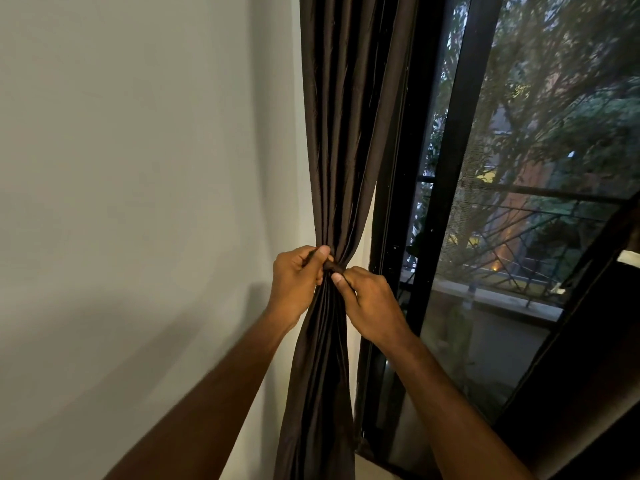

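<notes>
Curtain [343,150] (bunched) between left hand [298,278], right hand [370,303]

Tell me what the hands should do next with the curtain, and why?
Probably pull the two ends gently apart to tighten the tie. The left hand and right hand each pinch an end, and it already wraps the gathered curtain beside the window.

wall [138,168]: plain pale grey, on the left
window frame [450,188]: black, tall, glass to its right
outside: leafy trees [571,98], a metal railing [512,237], a small warm glow [498,266]
light: dim, dusk-like
</notes>
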Available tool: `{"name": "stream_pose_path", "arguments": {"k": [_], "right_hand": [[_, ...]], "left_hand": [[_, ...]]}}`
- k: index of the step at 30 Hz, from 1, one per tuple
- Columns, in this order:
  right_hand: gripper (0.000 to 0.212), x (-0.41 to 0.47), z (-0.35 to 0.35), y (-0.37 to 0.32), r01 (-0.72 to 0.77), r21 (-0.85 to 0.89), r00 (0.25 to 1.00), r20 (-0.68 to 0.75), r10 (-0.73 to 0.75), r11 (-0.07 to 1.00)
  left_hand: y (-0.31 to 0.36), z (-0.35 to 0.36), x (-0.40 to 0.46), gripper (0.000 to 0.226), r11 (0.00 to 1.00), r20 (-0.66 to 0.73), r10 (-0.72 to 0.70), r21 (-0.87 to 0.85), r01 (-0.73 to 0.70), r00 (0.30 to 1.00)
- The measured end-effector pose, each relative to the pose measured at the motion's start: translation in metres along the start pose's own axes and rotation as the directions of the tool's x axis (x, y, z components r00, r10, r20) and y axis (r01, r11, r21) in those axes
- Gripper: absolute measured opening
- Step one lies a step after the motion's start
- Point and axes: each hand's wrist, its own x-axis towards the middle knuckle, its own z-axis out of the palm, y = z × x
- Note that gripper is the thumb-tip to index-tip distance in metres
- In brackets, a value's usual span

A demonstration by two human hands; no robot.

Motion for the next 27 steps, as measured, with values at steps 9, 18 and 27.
{"name": "stream_pose_path", "arguments": {"k": [9,18,27], "right_hand": [[0.041,-0.023,0.002,0.023,-0.069,-0.089,0.998,-0.013,0.068,0.994],[0.037,-0.012,-0.005,0.025,-0.021,-0.25,0.999,0.042,0.033,0.968],[0.031,0.015,-0.027,0.03,-0.044,-0.307,0.997,0.049,0.062,0.951]], "left_hand": [[0.008,0.009,0.036,0.038,0.993,-0.151,0.019,0.12,-0.001,0.988],[-0.001,0.003,0.04,0.03,0.984,-0.127,0.055,0.174,-0.032,0.99],[0.004,0.008,0.03,0.011,0.882,-0.01,0.286,0.395,-0.259,0.958]]}}
